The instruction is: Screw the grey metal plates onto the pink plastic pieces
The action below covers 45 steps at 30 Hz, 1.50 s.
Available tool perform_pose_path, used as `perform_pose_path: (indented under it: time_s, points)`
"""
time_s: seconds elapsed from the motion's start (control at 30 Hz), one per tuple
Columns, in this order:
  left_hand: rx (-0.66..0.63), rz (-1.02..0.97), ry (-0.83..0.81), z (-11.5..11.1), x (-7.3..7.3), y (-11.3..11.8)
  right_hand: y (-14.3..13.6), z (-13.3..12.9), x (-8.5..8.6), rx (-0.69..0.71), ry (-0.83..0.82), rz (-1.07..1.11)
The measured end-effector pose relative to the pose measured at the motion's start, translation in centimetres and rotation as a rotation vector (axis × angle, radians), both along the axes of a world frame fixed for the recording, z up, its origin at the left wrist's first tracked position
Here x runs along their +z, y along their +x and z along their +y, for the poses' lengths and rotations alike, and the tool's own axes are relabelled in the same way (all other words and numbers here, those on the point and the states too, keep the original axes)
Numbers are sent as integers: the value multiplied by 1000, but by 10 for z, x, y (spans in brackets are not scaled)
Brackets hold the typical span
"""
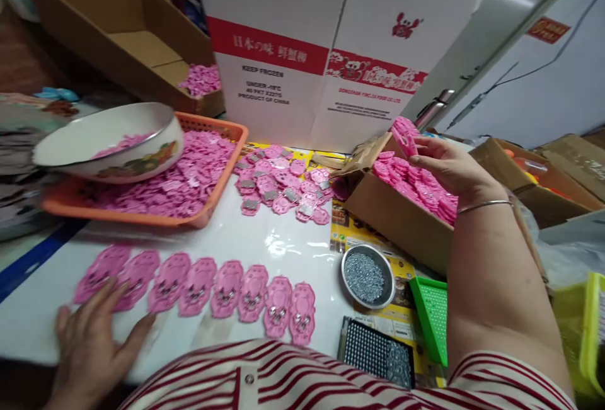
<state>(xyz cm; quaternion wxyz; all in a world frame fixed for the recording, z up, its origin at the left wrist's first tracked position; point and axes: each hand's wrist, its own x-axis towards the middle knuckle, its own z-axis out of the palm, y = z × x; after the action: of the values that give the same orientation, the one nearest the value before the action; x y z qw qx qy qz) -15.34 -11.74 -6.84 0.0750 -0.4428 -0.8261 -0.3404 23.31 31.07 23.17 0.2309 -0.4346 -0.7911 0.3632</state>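
Several pink oval plastic pieces point(225, 288) lie in a row on the white table, with small shiny metal bits on their lower parts. My left hand point(97, 334) has its fingers spread, fingertips on the leftmost pieces of the row. At the right, my right hand point(442, 161) pinches a few stacked pink pieces point(404, 136) above a cardboard box point(397, 215) filled with more pink pieces. A loose heap of pink pieces point(283, 180), some with grey rectangles, lies at the table's back.
An orange basket point(208, 211) of pink parts with a white bowl point(163, 136) on it stands at the left. A round dish of small metal parts point(363, 276), a black tray of beads point(373, 347) and a green tray point(431, 315) are at the right. Tall white carton point(283, 108) behind.
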Motion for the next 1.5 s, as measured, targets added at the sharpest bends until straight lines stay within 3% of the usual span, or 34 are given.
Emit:
perform_pose_path:
  time_s: [0.1,0.2,0.4,0.53,0.77,0.9,0.97,1.07,1.2,1.33,1.5]
  points:
    - [-14,-44,65,6,0,6,-50,-33,-11,175,-51,-14]
    - [-35,38,71,8,4,7,-91,-68,-47,257,-55,-174]
    - [-104,129,76,8,7,6,-139,-134,-141,238,-82,-538]
    - [-107,134,98,11,9,6,-157,-159,-171,146,-9,-662]
    - [-123,91,116,10,13,4,-163,-175,-185,56,109,-739]
    - [-141,50,107,27,33,5,-151,-170,-177,-78,99,-729]
    - [-251,-8,13,52,52,13,-142,-166,-173,-155,84,-746]
    - [-428,-98,-217,106,85,39,-132,-162,-173,-209,51,-785]
    - [-506,-156,-458,181,112,86,-127,-162,-184,-217,55,-826]
    - [-483,-178,-539,225,109,117,-127,-164,-191,-210,106,-844]
    - [-456,-199,-611,241,96,124,-119,-168,-190,-201,145,-830]
